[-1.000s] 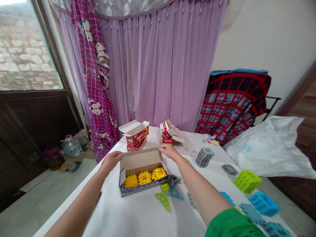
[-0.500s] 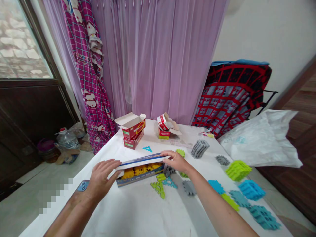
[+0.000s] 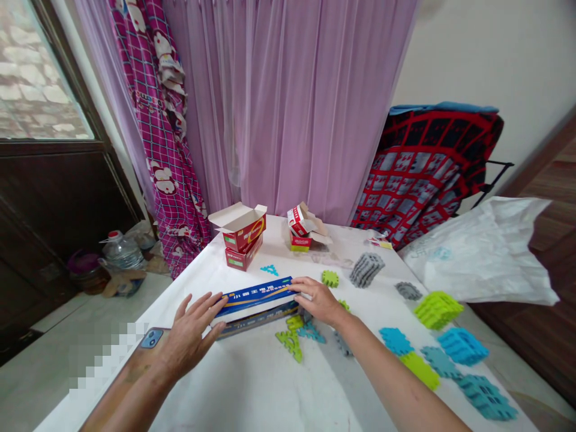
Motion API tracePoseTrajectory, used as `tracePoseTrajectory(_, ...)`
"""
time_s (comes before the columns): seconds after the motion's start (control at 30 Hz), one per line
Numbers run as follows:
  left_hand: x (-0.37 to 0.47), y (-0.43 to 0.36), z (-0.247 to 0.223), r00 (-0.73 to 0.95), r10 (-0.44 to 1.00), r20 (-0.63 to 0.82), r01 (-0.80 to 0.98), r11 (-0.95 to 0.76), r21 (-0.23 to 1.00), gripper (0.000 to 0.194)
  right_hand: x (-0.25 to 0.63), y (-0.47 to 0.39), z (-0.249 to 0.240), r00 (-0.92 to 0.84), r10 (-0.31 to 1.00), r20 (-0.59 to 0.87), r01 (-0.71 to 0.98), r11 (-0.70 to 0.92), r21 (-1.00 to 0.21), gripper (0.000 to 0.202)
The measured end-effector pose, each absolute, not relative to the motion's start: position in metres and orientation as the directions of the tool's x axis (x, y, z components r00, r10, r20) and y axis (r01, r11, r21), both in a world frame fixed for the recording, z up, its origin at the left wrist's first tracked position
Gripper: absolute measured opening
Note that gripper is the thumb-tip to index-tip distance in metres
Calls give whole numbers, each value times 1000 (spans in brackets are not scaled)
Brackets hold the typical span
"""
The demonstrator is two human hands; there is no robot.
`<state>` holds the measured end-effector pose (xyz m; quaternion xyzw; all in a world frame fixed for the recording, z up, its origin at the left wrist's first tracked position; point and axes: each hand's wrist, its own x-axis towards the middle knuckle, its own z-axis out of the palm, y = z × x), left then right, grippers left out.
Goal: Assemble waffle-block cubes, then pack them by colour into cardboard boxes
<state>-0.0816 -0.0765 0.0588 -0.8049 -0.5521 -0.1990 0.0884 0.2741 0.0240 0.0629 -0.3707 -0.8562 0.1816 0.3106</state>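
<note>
A long blue box (image 3: 256, 300) lies on the white table, its lid folded down over the top with a narrow white strip showing at the front. My left hand (image 3: 193, 330) rests on the box's left end, fingers spread. On the right end lies my right hand (image 3: 317, 298), its fingers over the lid and partly spread. Beside the box's right end are a green triangular piece (image 3: 290, 344) and a blue toothed piece (image 3: 310, 332). A gray piece there is partly hidden by my right hand and arm.
Red boxes (image 3: 243, 240) stand at the back left, more open boxes (image 3: 302, 227) at the back middle. Gray (image 3: 366, 270), green (image 3: 438, 309) and blue (image 3: 462, 346) stacks lie on the right, near a white bag (image 3: 477, 252). A phone (image 3: 152, 338) is by my left forearm.
The box lid has come down, so its blue printed top shows and the yellow pieces inside are hidden. My left hand's fingers have spread and moved onto the lid.
</note>
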Motion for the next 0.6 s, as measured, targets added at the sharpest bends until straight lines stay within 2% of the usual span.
tracePoseTrajectory(0.17, -79, -73, 59, 241, 898, 367, 926, -326, 190, 43, 272, 20, 58, -519, 732, 441, 541, 681, -494, 34)
tracePoseTrajectory(0.3, -76, -70, 66, 209, 918, 336, 927, -295, 230, 41, 271, 17, 57, -502, 724, 474, 561, 689, -459, 32)
tracePoseTrajectory(0.6, -73, -76, 64, 264, 909, 323, 934, -324, 149, 42, 268, 6, 39, -465, 679, 568, 603, 713, -359, 35)
